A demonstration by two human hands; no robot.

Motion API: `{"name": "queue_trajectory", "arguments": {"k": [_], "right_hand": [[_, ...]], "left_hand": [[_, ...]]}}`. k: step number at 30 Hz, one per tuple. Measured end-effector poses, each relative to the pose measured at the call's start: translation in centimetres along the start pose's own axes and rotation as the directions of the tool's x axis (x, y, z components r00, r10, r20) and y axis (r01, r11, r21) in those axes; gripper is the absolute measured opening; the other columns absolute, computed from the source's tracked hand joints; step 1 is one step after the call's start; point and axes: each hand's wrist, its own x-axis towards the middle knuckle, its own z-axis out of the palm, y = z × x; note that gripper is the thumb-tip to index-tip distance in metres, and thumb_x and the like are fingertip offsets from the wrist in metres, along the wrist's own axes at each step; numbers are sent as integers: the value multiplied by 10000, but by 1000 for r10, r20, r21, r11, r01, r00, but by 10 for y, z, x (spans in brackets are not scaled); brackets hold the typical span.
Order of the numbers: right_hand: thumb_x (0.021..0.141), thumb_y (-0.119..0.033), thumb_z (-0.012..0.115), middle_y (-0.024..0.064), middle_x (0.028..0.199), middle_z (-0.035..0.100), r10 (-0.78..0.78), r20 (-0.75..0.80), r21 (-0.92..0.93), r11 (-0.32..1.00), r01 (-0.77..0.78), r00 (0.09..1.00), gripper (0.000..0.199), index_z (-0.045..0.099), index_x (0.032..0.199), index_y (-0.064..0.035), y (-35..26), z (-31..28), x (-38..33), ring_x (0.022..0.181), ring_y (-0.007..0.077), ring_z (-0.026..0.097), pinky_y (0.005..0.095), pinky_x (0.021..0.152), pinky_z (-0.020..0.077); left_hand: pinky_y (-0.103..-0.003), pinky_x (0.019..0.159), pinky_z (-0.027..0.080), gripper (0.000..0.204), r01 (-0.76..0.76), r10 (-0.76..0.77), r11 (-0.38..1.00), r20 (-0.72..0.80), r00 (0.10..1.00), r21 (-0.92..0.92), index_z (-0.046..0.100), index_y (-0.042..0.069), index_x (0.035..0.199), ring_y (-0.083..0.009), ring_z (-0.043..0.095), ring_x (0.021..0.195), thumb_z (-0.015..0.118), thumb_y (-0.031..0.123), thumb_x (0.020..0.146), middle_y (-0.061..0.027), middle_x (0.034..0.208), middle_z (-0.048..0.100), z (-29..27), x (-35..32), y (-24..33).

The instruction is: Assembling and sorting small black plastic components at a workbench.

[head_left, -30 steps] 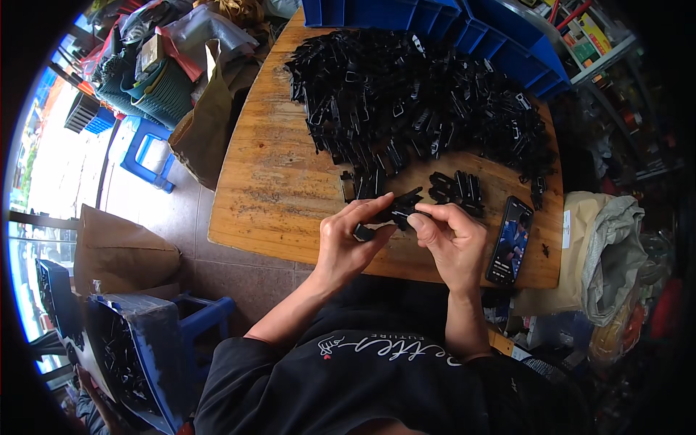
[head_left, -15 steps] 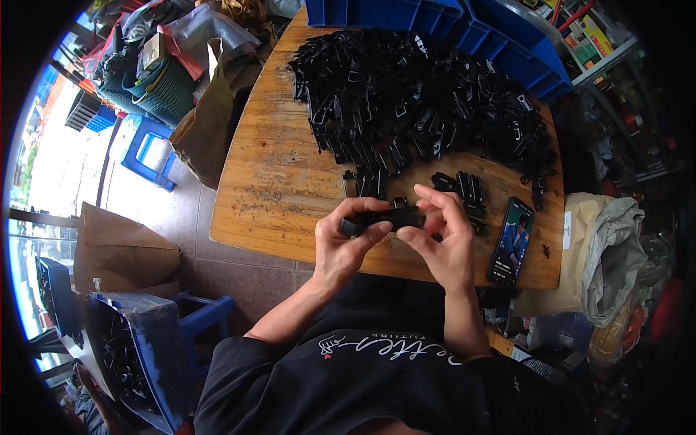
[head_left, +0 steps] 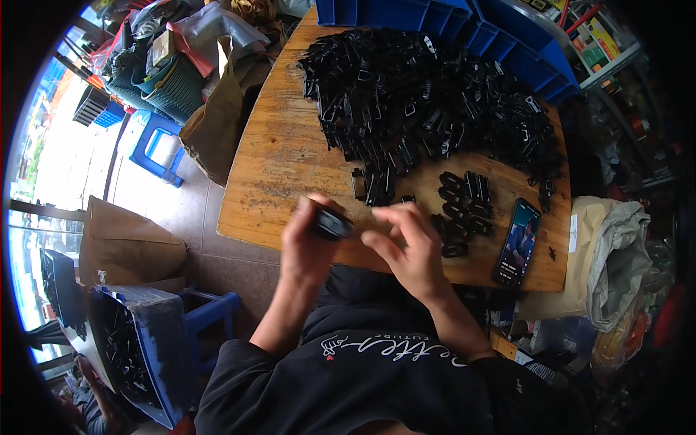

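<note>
A dark, elongated black part (head_left: 332,224), blurred by motion, sits in my left hand (head_left: 303,250), whose fingers are closed round it above the table's near edge. Its exact kind does not show. Just right of it, my right hand (head_left: 415,254) is apart from the part, thumb and fingers spread with nothing visible between them. Beyond both hands, a large heap of black plastic and metal buckle-like pieces (head_left: 428,101) covers the far half of the wooden table (head_left: 272,163). Beside my right hand lies a smaller group of black oval and bar-shaped pieces (head_left: 457,206).
A phone (head_left: 518,243) with its screen lit lies at the table's right. Blue crates (head_left: 507,45) border the far edge. Paper sacks (head_left: 130,239) and a blue stool (head_left: 156,148) stand left; a blue bin (head_left: 152,341) of black pieces is at lower left, near another person's arm (head_left: 101,395).
My hands have separated. The left has moved left with the black part, turning it; the right has let go of it and drawn slightly left and nearer. The view has shifted a little.
</note>
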Motion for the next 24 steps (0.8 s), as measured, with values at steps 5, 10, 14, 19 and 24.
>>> {"name": "queue_trajectory", "arguments": {"k": [5, 10, 14, 19, 24], "right_hand": [[636, -156, 720, 49, 770, 476, -144, 69, -607, 779, 157, 987, 191, 578, 741, -84, 17, 29, 42, 752, 227, 479, 353, 678, 385], [670, -109, 699, 51, 767, 494, -106, 27, -415, 903, 108, 994, 129, 576, 686, -75, 19, 23, 44, 762, 228, 488, 345, 686, 397], [671, -42, 698, 59, 818, 562, -154, 90, -295, 939, 174, 984, 117, 589, 713, -39, 14, -1, 22, 773, 237, 516, 327, 677, 439], [679, -64, 703, 51, 818, 564, -150, 132, -380, 906, 189, 980, 120, 608, 747, -40, 4, -2, 1, 773, 231, 513, 321, 675, 444], [681, -76, 706, 48, 832, 566, -155, 122, -375, 908, 190, 980, 141, 615, 784, -44, 7, -1, -7, 778, 227, 512, 322, 676, 445]], "left_hand": [[-363, 765, 449, 166, -58, 42, 992, -145, 989, -110, 544, 66, 963, -180, 538, 824, 558, 131, 812, -71, 920, 559, 16, 14, 32], [-287, 715, 418, 291, -12, 28, 988, 100, 995, -157, 545, 55, 1044, -146, 495, 770, 570, 33, 755, -70, 937, 548, -5, 12, 32], [-249, 677, 423, 240, -121, 118, 989, 31, 992, 83, 565, 26, 964, -137, 527, 768, 581, -31, 732, -111, 959, 582, -8, 29, 34], [-241, 628, 418, 122, -331, 321, 388, 210, 923, 860, 591, 20, 837, -117, 533, 665, 635, 6, 724, -67, 810, 616, 23, 63, 49], [-336, 631, 467, 175, -471, 335, -333, 569, 751, 817, 607, 43, 866, -264, 601, 713, 646, 19, 697, -113, 837, 601, 34, 100, 56]]}}
